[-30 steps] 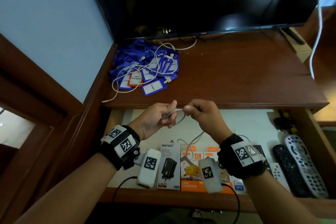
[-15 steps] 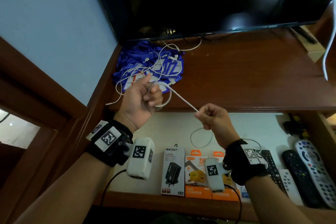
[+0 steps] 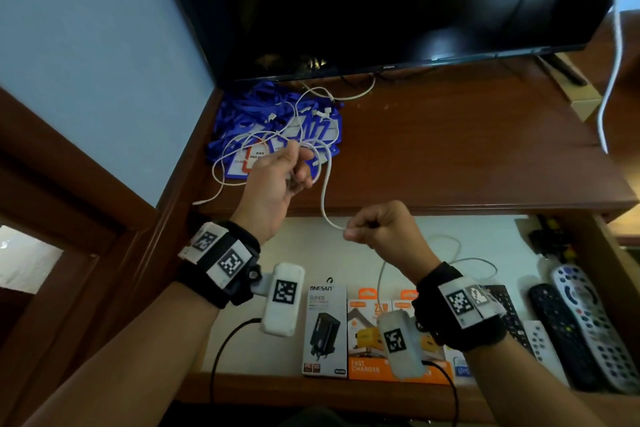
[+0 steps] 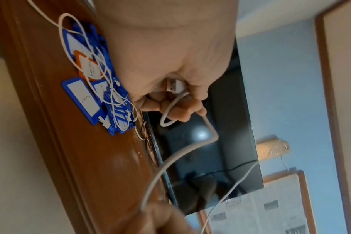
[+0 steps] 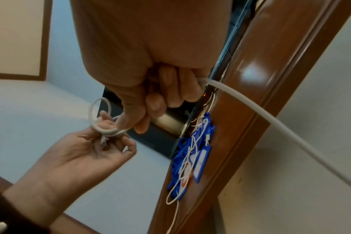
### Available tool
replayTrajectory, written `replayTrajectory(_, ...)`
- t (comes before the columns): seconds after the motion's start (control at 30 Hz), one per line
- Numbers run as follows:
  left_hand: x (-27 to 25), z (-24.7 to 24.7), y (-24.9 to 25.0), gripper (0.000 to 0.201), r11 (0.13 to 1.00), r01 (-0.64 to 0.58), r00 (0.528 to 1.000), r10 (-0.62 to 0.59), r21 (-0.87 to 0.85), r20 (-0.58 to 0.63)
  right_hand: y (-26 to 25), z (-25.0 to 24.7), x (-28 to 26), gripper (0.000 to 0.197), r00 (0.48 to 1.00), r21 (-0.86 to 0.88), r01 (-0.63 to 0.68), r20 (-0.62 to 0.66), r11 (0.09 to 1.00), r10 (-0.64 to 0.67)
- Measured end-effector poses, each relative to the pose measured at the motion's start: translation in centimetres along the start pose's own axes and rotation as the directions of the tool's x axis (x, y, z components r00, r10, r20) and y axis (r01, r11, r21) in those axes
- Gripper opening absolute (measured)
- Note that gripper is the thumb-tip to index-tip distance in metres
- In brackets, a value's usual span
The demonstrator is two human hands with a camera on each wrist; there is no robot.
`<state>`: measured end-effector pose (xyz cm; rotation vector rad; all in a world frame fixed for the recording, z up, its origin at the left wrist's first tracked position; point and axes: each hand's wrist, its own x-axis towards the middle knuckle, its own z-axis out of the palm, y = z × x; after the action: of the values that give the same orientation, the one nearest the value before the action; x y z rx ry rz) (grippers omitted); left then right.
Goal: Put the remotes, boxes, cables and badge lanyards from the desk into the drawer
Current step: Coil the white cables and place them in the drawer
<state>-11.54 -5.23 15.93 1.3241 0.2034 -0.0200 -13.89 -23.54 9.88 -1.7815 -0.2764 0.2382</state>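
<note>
My left hand (image 3: pixel 287 170) is raised over the desk's front edge and grips the USB plug (image 4: pixel 173 85) and small loops of a white cable (image 3: pixel 325 194). The cable sags in an arc down to my right hand (image 3: pixel 375 227), which pinches it in a closed fist above the open drawer (image 3: pixel 599 253); the rest trails into the drawer. A heap of blue badge lanyards (image 3: pixel 277 125) tangled with other white cables (image 3: pixel 221 163) lies at the desk's back left. In the drawer lie charger boxes (image 3: pixel 325 329) and remotes (image 3: pixel 588 322).
A dark television (image 3: pixel 381 3) stands on the wooden desk (image 3: pixel 467 149), with a blue wall (image 3: pixel 86 45) to the left. A white cord (image 3: pixel 613 62) hangs at the far right. Black items (image 3: pixel 550 239) sit in the drawer's back right corner.
My left hand rose from the drawer front to over the lanyards, gathering loops. My right hand stayed lower; the cable went taut between the hands, then slackened into an arc.
</note>
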Motion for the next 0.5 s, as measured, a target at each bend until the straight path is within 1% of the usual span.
replayTrajectory(0.07,-0.5,0.5,-0.3,0.031,0.999,0.022,1.0,-0.022,0.031,0.001,-0.7,0.0,-0.2,0.021,1.0,0.111,0.008,0.027,0.994,-0.011)
replayTrajectory(0.1,-0.6,0.6,-0.3,0.031,0.999,0.036,0.999,-0.036,0.0,-0.009,-0.8,-0.1,-0.3,0.021,1.0,0.203,0.012,0.026,0.979,-0.017)
replayTrajectory(0.13,-0.5,0.5,-0.3,0.031,0.997,0.05,0.998,-0.052,-0.064,-0.024,-0.7,-0.2,-0.4,0.021,1.0,0.303,0.011,0.005,0.953,-0.013)
replayTrajectory(0.2,-0.2,0.1,0.0,0.033,0.97,0.069,0.995,-0.084,-0.233,-0.058,-0.1,-1.0,-0.4,0.021,0.993,0.426,0.002,-0.109,0.905,0.049)
replayTrajectory(0.27,0.1,-0.7,0.6,0.035,0.93,0.063,0.993,-0.094,-0.363,-0.07,1.1,-2.0,-0.2,0.021,0.956,0.434,0.012,-0.271,0.901,0.117)
replayTrajectory(0.33,0.1,-1.1,1.0,0.038,0.907,0.05,0.996,-0.077,-0.418,-0.05,2.1,-3.1,-0.2,0.018,0.908,0.409,0.027,-0.391,0.912,0.149)
replayTrajectory(0.37,-0.1,-1.0,1.2,0.038,0.902,0.042,0.997,-0.064,-0.43,-0.035,2.5,-3.4,-0.3,0.018,0.894,0.389,0.033,-0.424,0.921,0.147)
replayTrajectory(0.43,-0.5,-0.5,1.4,0.038,0.897,0.017,0.999,-0.03,-0.443,-0.022,2.8,-3.6,-0.4,0.018,0.881,0.336,0.049,-0.459,0.941,0.118)
replayTrajectory(0.5,-0.8,0.1,1.5,0.039,0.902,-0.025,0.999,0.008,-0.431,-0.041,3.0,-3.2,-0.5,0.018,0.867,0.276,0.057,-0.491,0.959,0.089)
